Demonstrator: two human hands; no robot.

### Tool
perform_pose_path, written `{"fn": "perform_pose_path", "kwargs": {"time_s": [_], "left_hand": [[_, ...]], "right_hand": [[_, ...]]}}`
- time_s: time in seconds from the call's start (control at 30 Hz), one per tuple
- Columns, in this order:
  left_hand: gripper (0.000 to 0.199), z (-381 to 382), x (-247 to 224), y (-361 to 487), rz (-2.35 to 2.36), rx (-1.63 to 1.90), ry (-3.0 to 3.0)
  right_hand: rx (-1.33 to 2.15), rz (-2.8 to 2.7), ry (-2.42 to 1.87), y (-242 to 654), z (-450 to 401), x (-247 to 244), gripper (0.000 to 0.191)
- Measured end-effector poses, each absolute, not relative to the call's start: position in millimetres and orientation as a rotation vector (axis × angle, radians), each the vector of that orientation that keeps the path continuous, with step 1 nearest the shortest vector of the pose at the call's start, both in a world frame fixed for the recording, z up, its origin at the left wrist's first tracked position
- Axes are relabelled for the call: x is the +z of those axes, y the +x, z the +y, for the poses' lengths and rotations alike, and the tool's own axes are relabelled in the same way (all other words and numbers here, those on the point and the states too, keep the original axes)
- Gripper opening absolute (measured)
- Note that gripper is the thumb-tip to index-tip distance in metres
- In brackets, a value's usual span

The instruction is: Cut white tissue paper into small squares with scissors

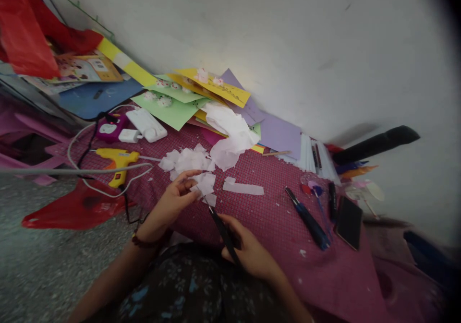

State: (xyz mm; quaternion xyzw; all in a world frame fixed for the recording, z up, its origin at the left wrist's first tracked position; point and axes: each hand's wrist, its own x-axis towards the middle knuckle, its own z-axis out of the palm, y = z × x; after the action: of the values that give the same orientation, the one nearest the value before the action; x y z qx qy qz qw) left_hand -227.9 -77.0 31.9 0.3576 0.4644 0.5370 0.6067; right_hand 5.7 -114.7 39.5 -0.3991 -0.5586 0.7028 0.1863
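Note:
My left hand (177, 196) pinches a small piece of white tissue paper (206, 183) between thumb and fingers. Wrapped around black-handled scissors (224, 234), my right hand (245, 246) points their thin blades up at that piece, close to the left fingertips. Just beyond lies a heap of cut white tissue pieces (185, 161). A strip of white paper (245, 187) is flat on the cloth, right of the left hand. Crumpled white tissue (232, 136) rests farther back.
Left are a yellow glue gun (118, 162), its cable, and a white power strip (147, 125). Coloured cards (169, 107) lean by the wall. On the right are a blue-handled tool (308, 220), a phone (349, 222) and white sticks (306, 155). Checked cloth (266, 217) covers the table.

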Motion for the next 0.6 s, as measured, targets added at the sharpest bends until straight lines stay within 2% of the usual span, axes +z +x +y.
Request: {"fn": "perform_pose_path", "kwargs": {"time_s": [0.3, 0.47, 0.6], "left_hand": [[0.051, -75, 32, -225, 1.055, 1.225, 0.834], [0.046, -75, 29, -233, 1.126, 1.281, 0.882], [0.039, -72, 26, -246, 1.243, 1.306, 0.925]], "right_hand": [[2.061, -1.396, -1.193, -4, -110, 42, 0.056], [2.027, -1.633, -1.02, 1, -103, 50, 0.069], [2.022, -1.585, -0.942, 15, -106, 51, 0.086]]}}
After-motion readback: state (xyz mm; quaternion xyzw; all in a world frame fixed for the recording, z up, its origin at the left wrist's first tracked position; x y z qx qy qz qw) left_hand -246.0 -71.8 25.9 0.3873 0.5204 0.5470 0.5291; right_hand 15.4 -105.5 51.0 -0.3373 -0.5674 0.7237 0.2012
